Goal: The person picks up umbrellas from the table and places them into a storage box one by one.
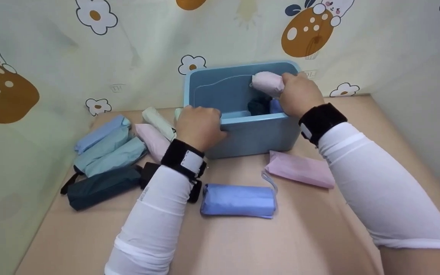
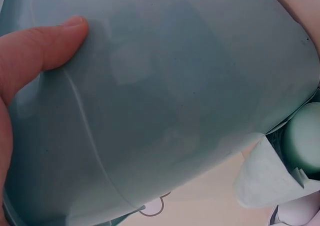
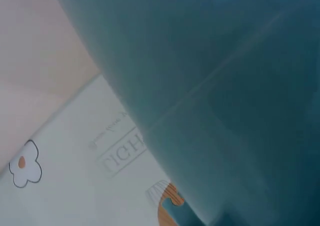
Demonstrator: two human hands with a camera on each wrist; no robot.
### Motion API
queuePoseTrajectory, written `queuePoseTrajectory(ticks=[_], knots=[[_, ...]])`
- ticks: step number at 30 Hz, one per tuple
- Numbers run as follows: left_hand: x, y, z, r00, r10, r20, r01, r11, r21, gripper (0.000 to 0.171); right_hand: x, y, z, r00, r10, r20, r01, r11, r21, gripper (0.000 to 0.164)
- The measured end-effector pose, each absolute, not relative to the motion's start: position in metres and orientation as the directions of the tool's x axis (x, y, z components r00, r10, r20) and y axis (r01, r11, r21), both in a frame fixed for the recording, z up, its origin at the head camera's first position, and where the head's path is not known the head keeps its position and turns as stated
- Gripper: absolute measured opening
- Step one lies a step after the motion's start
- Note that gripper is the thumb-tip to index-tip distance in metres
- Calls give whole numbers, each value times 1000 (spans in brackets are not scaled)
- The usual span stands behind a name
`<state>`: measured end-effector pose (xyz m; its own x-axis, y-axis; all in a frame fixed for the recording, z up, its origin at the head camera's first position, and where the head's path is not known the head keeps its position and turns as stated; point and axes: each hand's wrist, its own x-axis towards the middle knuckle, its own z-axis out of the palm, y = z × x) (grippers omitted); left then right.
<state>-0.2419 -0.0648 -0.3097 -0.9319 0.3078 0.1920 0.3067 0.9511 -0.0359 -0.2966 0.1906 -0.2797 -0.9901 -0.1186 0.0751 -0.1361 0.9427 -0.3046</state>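
Observation:
A blue plastic bin point(image 1: 258, 139) stands at the back of the table. Over its near left rim my left hand point(image 1: 200, 128) is hooked, and the left wrist view shows the thumb point(image 2: 62, 39) pressed along the outer wall. My right hand point(image 1: 302, 93) grips a pale pink folded umbrella point(image 1: 267, 83), tilted above the bin's right side. Below it, inside the bin, lie a dark folded umbrella point(image 1: 259, 106) and a blue one point(image 1: 276, 106). The bin's wall point(image 3: 200, 86) fills most of the right wrist view, where the right hand does not show.
Before the bin lie a blue folded umbrella point(image 1: 238, 200) with a strap and a pink one point(image 1: 300, 169). On the left are several more, among them a dark one point(image 1: 103, 186), a teal one point(image 1: 117, 156) and a pale green one point(image 1: 159, 123). A patterned curtain point(image 1: 147, 46) hangs behind.

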Motion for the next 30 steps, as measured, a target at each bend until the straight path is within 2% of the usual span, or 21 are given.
queuePoseTrajectory(ticks=[5, 11, 20, 25, 30], knots=[[-243, -65, -310, -936, 301, 180, 301, 953, -29, 35, -301, 188, -281, -984, -170, 57, -179, 953, -246, 45], [-243, -65, -310, -936, 297, 189, 297, 954, -32, 35, -306, 189, -280, -972, -233, -20, -222, 944, -244, 36], [-243, -62, -311, -935, 296, 196, 294, 955, -41, 39, -311, 191, -279, -945, -269, -186, -221, 945, -242, 49], [-242, -63, -310, -940, 292, 177, 288, 956, -48, 43, -314, 190, -281, -934, -284, -218, -236, 945, -225, 51], [-241, -63, -310, -942, 291, 170, 287, 957, -45, 44, -313, 188, -282, -933, -256, -253, -196, 951, -240, 55]])
